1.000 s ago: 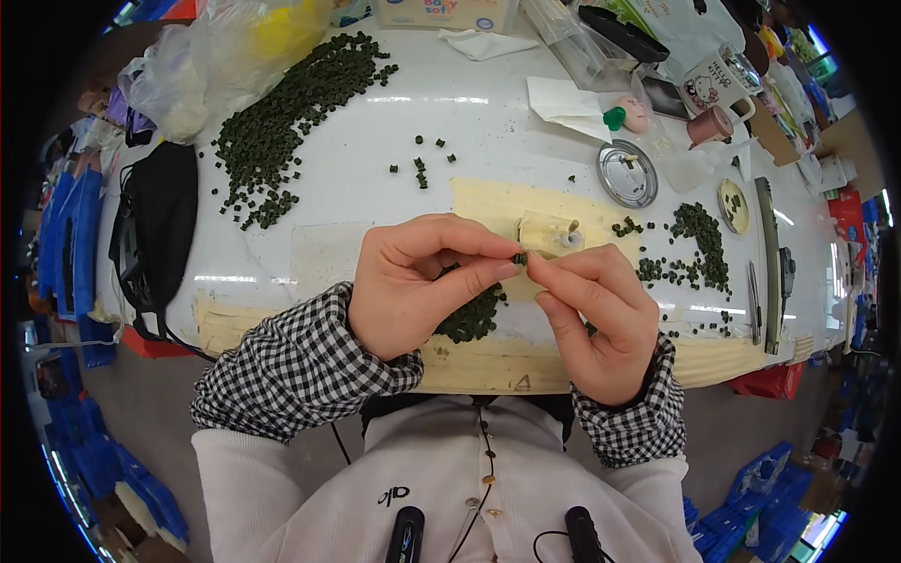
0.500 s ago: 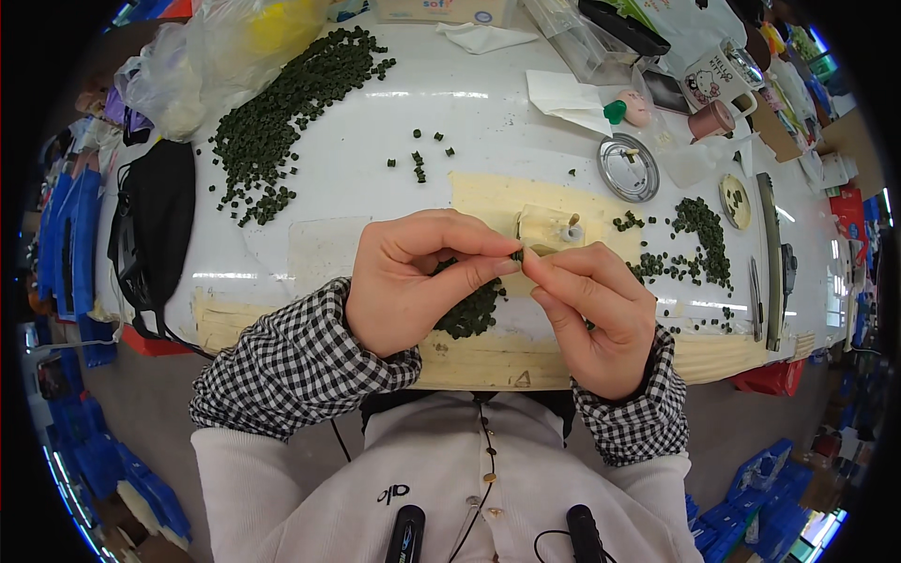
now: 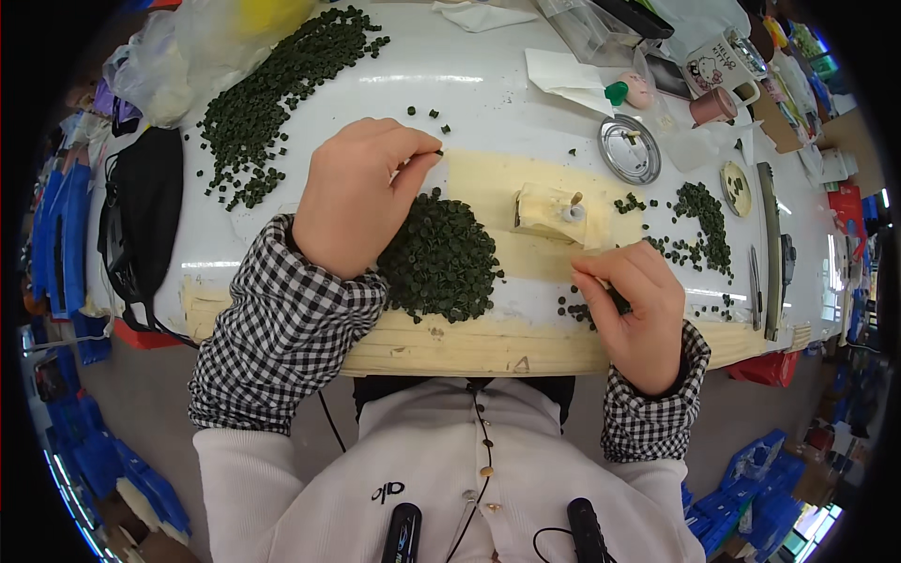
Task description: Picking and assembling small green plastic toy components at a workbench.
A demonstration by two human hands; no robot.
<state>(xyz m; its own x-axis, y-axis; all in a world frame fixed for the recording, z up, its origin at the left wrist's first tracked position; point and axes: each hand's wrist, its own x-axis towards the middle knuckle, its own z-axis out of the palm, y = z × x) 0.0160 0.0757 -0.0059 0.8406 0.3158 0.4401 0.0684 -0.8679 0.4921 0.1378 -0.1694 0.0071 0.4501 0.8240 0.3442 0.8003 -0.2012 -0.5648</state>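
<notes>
My left hand [image 3: 361,192] is closed in a pinch at the table's middle left, a small dark green piece [image 3: 439,152] at its fingertips. Just beyond it lie a few loose green pieces [image 3: 434,114]. A large heap of dark green cup-like pieces [image 3: 441,258] spreads beside and partly behind that hand. Thumb and forefinger of my right hand [image 3: 643,305] are pinched together near the block; anything between them is too small to make out. More green pieces [image 3: 574,310] lie beside and under this hand. Between the hands stands a tape-covered block [image 3: 544,211] with a short peg [image 3: 574,208] on top.
A long pile of green pieces [image 3: 272,98] covers the far left, near a plastic bag [image 3: 192,61] and a black bag [image 3: 145,220]. On the right are scattered pieces [image 3: 704,225], a round metal lid [image 3: 629,150], tweezers [image 3: 755,286] and a mug [image 3: 718,70].
My hands, which met at the middle, have parted. The left went left and farther away, the right moved right and nearer. The heap and block are now uncovered.
</notes>
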